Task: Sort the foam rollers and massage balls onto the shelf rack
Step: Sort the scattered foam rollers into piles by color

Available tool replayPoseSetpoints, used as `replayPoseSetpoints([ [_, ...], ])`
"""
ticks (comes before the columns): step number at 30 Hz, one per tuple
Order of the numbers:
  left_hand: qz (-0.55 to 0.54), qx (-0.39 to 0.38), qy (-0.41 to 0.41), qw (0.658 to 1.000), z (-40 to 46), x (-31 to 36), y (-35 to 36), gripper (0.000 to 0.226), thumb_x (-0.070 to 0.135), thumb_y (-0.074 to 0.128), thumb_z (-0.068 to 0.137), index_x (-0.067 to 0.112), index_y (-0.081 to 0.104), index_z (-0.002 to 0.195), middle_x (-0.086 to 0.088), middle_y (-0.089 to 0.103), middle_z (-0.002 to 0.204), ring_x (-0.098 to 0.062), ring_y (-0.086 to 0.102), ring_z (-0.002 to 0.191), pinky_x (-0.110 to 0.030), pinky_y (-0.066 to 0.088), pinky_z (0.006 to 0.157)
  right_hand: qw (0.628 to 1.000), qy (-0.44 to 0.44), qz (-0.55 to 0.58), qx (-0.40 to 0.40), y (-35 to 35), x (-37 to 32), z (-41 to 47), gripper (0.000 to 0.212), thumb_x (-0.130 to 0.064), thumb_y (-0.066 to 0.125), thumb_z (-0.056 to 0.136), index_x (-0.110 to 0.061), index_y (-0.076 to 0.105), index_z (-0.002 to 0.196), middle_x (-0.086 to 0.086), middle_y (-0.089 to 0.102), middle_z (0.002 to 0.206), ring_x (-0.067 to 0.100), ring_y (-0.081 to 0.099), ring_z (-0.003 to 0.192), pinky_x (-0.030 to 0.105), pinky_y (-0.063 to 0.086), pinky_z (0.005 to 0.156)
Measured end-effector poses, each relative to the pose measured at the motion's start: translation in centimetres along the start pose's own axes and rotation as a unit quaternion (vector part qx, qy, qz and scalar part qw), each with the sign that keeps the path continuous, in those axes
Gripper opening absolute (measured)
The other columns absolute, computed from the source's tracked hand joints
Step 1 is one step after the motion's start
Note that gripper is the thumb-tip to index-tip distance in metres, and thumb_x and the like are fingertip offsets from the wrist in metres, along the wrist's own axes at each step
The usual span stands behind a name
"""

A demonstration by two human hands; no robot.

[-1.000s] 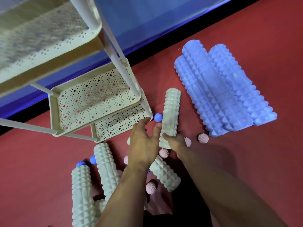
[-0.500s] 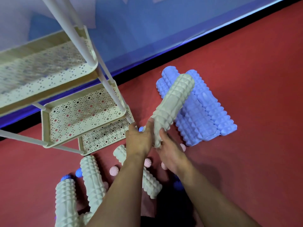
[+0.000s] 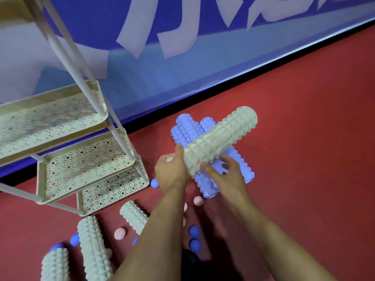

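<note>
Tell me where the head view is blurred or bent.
Head view: right hand and the upper shelf tray smear with motion blur; the held cream foam roller and left hand stay fairly sharp; the rack posts slant and splay from the wide-angle lens.

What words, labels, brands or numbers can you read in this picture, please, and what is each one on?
Blue wall banner: large white strokes, cropped by the top edge of the picture, cannot be read.
Cream roller in the hands: no label visible.
Shelf rack, purple rollers and balls: no text visible.
</note>
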State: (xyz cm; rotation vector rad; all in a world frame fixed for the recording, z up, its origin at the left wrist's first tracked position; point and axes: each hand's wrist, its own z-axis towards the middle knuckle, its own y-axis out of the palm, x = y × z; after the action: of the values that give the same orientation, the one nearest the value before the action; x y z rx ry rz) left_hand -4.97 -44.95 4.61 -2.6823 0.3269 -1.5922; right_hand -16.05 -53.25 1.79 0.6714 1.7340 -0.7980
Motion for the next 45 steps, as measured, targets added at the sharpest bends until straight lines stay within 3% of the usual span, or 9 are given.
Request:
replayPoseSetpoints([
  [3,0.027,0.005,0.008,1.0,-0.6,0.0,0.0,0.057,0.071,0.06,0.052,0.021,0.067,0.078,-0.001,0.074,0.08,-0.031,0.074,0.083,-0.055,0.061,0.083,0.969,-0.154,-0.146,0.125,-4.9,-1.7,0.8,0.089,-0.05,0.09,0.062,-0.028,0.045,0.136,-0.013,0.043,0.128,0.006,0.038,0.116,0.023,0.031,0.098],
  [8,0.083,-0.008,0.03,0.996,-0.6,-0.2,0.0,0.048,0.068,0.065,0.056,0.025,0.071,0.076,0.0,0.075,0.076,-0.033,0.074,0.08,-0.059,0.06,0.08,0.778,-0.359,-0.507,-0.098,-9.6,-3.4,4.8,0.096,-0.06,0.083,0.062,-0.035,0.045,0.147,-0.004,0.039,0.154,0.022,0.03,0.139,0.045,0.024,0.118],
  [11,0.114,-0.042,0.04,0.992,-1.2,-0.1,0.4,0.043,0.066,0.068,0.057,0.025,0.07,0.072,0.0,0.075,0.073,-0.033,0.075,0.076,-0.059,0.061,0.079,0.727,-0.359,-0.549,-0.204,-9.6,-4.1,6.5,0.077,-0.05,0.085,0.062,-0.038,0.053,0.131,-0.013,0.059,0.126,0.018,0.052,0.118,0.034,0.042,0.094],
  [14,0.154,-0.07,0.052,0.984,-1.7,-0.2,0.9,0.044,0.065,0.068,0.067,0.022,0.07,0.077,-0.002,0.075,0.078,-0.031,0.074,0.079,-0.052,0.062,0.079,0.74,-0.332,-0.541,-0.225,-9.7,-3.1,6.8,0.061,-0.049,0.078,0.063,-0.04,0.05,0.117,-0.017,0.056,0.1,0.014,0.056,0.092,0.03,0.031,0.069],
  [19,0.263,-0.07,0.137,0.952,-1.4,-0.6,1.7,0.062,0.065,0.049,0.095,0.019,0.056,0.137,0.0,0.06,0.129,-0.024,0.059,0.12,-0.032,0.041,0.095,0.886,-0.124,-0.399,-0.202,-11.1,5.4,6.3,0.081,-0.053,0.083,0.068,-0.04,0.044,0.137,-0.018,0.058,0.125,0.009,0.056,0.11,0.035,0.048,0.091],
  [24,0.326,-0.075,0.202,0.921,0.1,-1.2,2.3,0.062,0.063,0.048,0.097,0.017,0.057,0.138,-0.005,0.057,0.137,-0.024,0.058,0.121,-0.034,0.041,0.096,0.992,0.096,-0.085,-0.007,-10.2,16.0,5.5,0.047,-0.027,0.081,0.084,-0.012,0.061,0.123,0.0,0.073,0.112,0.018,0.071,0.1,0.045,0.056,0.092],
  [31,0.361,-0.113,0.209,0.902,1.9,-3.0,2.5,0.058,0.064,0.052,0.095,0.022,0.058,0.135,0.001,0.056,0.137,-0.02,0.058,0.121,-0.043,0.046,0.106,0.888,0.398,0.201,0.11,-6.2,27.3,5.7,0.078,-0.054,0.083,0.07,-0.004,0.06,0.126,0.015,0.074,0.109,0.034,0.075,0.093,0.056,0.06,0.084],
  [38,0.361,-0.109,0.217,0.9,3.4,-3.2,1.8,0.053,0.065,0.056,0.094,0.027,0.061,0.13,0.006,0.058,0.133,-0.014,0.059,0.116,-0.039,0.048,0.103,0.866,0.446,0.198,0.111,-4.1,30.4,8.4,0.067,-0.054,0.082,0.075,0.003,0.066,0.107,0.02,0.075,0.095,0.038,0.075,0.085,0.06,0.059,0.082],
  [45,0.385,-0.118,0.21,0.891,4.0,-3.6,1.4,0.058,0.069,0.055,0.091,0.029,0.059,0.132,0.01,0.057,0.134,-0.011,0.059,0.117,-0.037,0.047,0.103,0.87,0.446,0.145,0.154,-2.9,31.6,10.3,0.04,-0.037,0.063,0.098,-0.003,0.059,0.119,0.013,0.066,0.095,0.024,0.064,0.071,0.039,0.055,0.065],
])
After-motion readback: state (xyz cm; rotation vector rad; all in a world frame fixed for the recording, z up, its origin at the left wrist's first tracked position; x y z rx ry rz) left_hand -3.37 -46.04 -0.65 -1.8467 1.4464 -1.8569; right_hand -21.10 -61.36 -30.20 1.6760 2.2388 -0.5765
